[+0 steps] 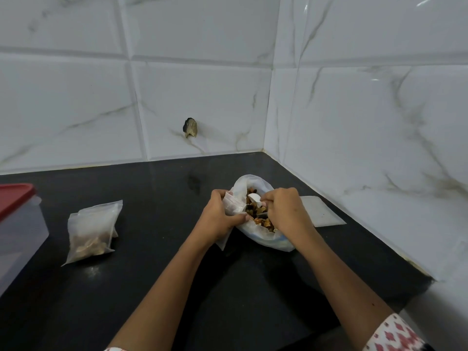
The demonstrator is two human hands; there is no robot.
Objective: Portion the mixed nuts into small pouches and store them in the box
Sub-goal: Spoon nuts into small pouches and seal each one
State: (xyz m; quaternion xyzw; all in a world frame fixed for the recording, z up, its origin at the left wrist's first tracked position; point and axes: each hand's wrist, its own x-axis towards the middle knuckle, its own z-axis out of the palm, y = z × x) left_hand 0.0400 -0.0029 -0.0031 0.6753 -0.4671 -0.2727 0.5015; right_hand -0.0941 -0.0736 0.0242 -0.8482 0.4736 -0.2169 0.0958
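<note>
A person's two bare hands work at the mouth of a large translucent plastic bag (247, 182) of mixed nuts (256, 214) standing open on a black stone tabletop (152, 274), right of centre in the frame. The left grip (220, 214) is curled round a small clear zip pouch (231, 202), pinching it against the bag's left rim with its opening turned toward the nuts. The right grip (286, 211), fingers curled, holds a white plastic spoon (254, 198) whose bowl sits just above the nuts inside the bag, close beside the pouch's mouth. A filled clear pouch of nuts (92, 231) lies by itself at centre left of the frame, well apart from both hands. Further left, at the frame's edge, stands a clear plastic box (22, 236) with a red lid (15, 198) on top. A flat pale stack of what look like empty pouches (321, 211) lies just right of the bag, near the corner of the white marbled tile wall (202, 97). A patterned red-and-white sleeve (395, 333) shows at lower right.
</note>
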